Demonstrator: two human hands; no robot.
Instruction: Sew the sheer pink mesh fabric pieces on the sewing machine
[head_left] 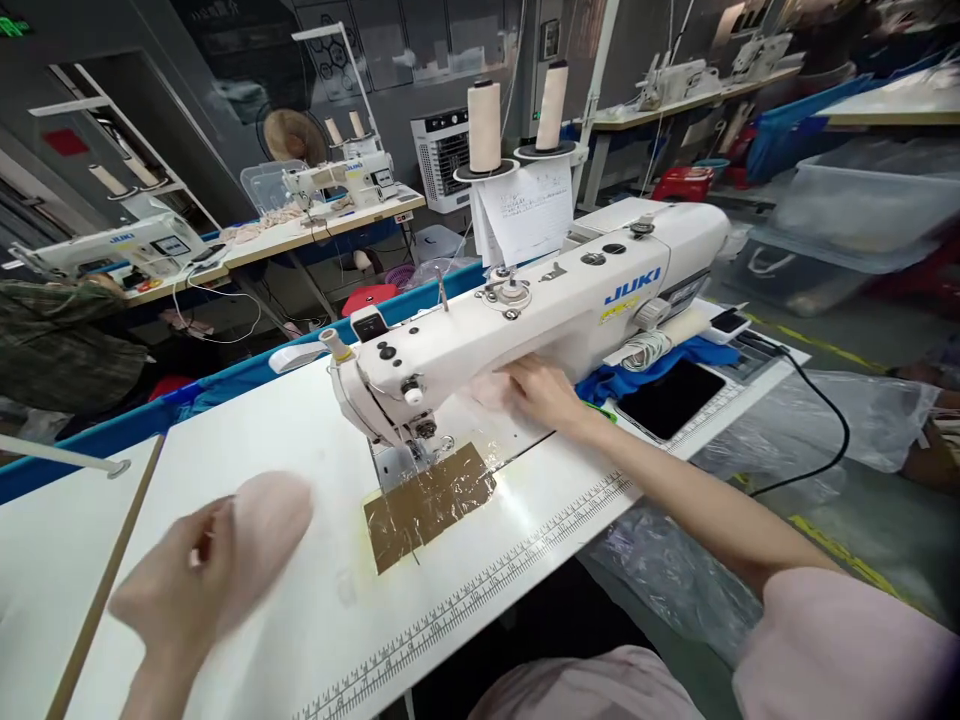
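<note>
Pinching blurred pink piece (274, 530) between thumb and fingers of my left hand (169, 580), well left of sewing machine (525, 325); whether piece touches white surface (262, 430), cannot tell. Piece juts from fingertips toward machine — long axis slanting from near me on left, up and away to right. My right hand (547, 395) sits under machine's arm, nearer needle end than left hand. Pale fabric (491, 390) lies just left of right fingers, touching — pinched or only pressed, cannot tell.

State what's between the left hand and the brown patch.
The head view shows a pale piece in the left hand, then bare tabletop to the brown patch.
</note>
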